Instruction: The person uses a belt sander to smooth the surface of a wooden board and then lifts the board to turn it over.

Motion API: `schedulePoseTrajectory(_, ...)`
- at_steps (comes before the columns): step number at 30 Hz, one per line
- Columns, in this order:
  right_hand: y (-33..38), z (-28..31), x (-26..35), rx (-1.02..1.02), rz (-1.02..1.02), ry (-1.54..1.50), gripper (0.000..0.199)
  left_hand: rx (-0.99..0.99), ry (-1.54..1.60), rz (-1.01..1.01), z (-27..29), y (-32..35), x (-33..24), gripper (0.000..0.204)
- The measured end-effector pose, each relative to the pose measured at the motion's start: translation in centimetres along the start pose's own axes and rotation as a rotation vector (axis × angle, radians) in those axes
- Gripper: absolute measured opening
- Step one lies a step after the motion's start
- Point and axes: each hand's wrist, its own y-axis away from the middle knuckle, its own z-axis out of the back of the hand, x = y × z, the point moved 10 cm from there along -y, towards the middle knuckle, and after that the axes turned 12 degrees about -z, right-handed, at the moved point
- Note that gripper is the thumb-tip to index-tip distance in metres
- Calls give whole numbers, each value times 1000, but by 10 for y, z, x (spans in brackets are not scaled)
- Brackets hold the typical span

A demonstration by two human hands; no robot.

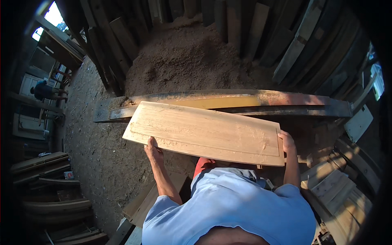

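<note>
A pale wooden panel (204, 132), long and rectangular with a raised field framed by a shallow routed border, sits level in front of the person's chest, held up in the air between both hands. The left hand (153, 150) grips the near long edge toward the panel's left end, fingers curled under the board and the thumb lying on top. The right hand (287, 142) clasps the right short end near its near corner, fingers wrapped around the edge. Both bare forearms rise from the short sleeves of a light blue shirt (228, 208), and a bit of red cloth shows just below the panel. Directly beyond the panel, running left to right, lies a long worn beam (261, 100) with yellow and reddish patches on its face, close to the panel's far edge; whether the two touch cannot be told. Behind that beam a heap of sawdust (183, 61) slopes up against dark planks (294, 45) standing on end. Cut boards (339, 188) lie stacked at the lower right, and more timber (41, 163) is piled at the left. Far off at the upper left, another person (47, 92) bends over in a sunlit opening.
</note>
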Motion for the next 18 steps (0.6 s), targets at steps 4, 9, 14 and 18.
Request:
schedulePoseTrajectory(4, -21, -75, 47, 278, 90, -58, 51, -14, -78, -127, -28, -57, -52, 24)
schedulePoseTrajectory(9, -66, -44, 14, -208, -71, -280, 37, 122, -134, -140, -38, -134, -42, 29)
schedulePoseTrajectory(14, -31, -82, 33, -290, -123, -350, 21, 11, -273, -129, -70, -138, -60, 32)
schedulePoseTrajectory(18, -27, -94, 43, -126, -53, -421, 21, 45, -224, -103, -89, -151, -61, 33)
